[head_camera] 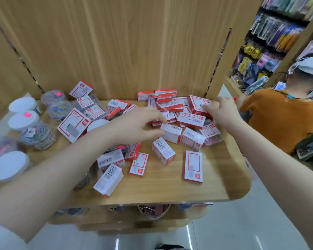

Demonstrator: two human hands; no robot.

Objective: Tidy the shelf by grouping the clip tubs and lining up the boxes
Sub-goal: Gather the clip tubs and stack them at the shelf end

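Observation:
Several red-and-white staple boxes lie scattered over the wooden shelf (170, 188), with a loose heap (167, 103) at the back. My left hand (134, 126) reaches over the middle, its fingertips pinching the end of a white box (172, 132). At the back right, my right hand (222, 112) has its fingers on a tilted red-and-white box (195, 103). Clear clip tubs with white lids (23, 121) stand grouped at the left. Another tub (213, 139) lies under boxes near my right wrist, and one with a white lid (96, 124) shows behind my left forearm.
The shelf has a tall wooden back panel (116, 42) and a rounded front right corner (242, 188). Lower shelves (134, 212) hold more stock. A person in an orange shirt (285, 116) stands close at the right, before racks of hanging goods (271, 42).

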